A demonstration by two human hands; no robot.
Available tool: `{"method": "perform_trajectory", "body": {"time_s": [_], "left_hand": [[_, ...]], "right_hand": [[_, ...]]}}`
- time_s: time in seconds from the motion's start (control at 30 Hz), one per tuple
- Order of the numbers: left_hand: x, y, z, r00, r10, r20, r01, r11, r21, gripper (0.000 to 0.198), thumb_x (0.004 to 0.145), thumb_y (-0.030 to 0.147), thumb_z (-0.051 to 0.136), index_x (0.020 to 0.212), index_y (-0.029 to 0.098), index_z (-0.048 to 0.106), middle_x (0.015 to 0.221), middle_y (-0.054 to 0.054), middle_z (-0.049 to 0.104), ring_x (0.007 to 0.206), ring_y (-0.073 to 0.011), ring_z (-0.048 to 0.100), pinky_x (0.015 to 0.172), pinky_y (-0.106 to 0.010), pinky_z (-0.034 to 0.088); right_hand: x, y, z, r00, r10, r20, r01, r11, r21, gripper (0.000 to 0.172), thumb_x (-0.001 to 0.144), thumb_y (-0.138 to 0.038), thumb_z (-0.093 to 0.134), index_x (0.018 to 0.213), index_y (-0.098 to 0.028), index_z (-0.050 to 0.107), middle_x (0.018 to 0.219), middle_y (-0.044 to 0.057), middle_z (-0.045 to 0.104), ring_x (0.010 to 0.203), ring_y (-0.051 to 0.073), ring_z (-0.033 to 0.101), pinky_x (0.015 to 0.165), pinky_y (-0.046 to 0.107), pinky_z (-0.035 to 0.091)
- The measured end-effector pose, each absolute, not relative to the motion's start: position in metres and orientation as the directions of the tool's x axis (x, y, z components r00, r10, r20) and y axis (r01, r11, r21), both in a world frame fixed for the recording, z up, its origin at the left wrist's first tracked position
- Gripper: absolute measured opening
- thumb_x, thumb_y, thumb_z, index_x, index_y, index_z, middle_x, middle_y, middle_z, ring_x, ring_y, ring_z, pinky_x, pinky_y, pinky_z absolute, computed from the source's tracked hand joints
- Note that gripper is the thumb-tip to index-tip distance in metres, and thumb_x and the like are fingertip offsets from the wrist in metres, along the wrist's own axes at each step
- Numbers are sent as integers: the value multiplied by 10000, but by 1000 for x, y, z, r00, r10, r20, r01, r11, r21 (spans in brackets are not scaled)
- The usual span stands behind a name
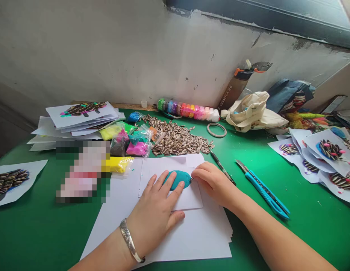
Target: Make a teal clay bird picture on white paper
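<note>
A flattened oval of blue modelling clay (179,180) lies on a small white paper sheet (188,201), which rests on larger white sheets (203,241). My left hand (156,205), with a silver bracelet at the wrist, is spread flat over the paper, its fingertips on the clay's left and lower parts. At the clay's right end, my right hand (212,182) is closed in a pinch on a small dark sunflower seed (191,180), mostly hidden by the fingers. The seed's visible tip touches the clay's edge.
Behind the paper spreads a pile of sunflower seeds (177,137), with bagged clay (138,148) to its left. A pen (222,167) and blue utility knife (266,192) lie right. Tape (217,130), a bottle (234,88) and a cloth bag (248,113) stand farther back. Seed-covered cards (84,113) flank both sides.
</note>
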State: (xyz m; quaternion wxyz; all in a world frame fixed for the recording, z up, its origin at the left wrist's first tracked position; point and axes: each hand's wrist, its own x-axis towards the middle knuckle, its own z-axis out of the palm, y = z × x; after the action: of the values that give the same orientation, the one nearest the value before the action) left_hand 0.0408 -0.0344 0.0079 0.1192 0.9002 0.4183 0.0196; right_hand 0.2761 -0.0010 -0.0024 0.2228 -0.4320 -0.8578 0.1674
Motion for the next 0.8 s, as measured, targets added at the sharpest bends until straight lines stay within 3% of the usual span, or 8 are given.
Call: {"method": "perform_trajectory", "body": {"time_s": [0.8], "left_hand": [[40,-35,7,655,752,-68,746,-631,212,580,919,437,501,1454,267,354,1542,-106,299,1422,-347,226,1109,-605,268]], "right_hand": [[278,1,-2,-557,794,245,652,600,-463,230,905,-36,449,933,-196,611,874,66,618,830,192,502,716,312,418]]}}
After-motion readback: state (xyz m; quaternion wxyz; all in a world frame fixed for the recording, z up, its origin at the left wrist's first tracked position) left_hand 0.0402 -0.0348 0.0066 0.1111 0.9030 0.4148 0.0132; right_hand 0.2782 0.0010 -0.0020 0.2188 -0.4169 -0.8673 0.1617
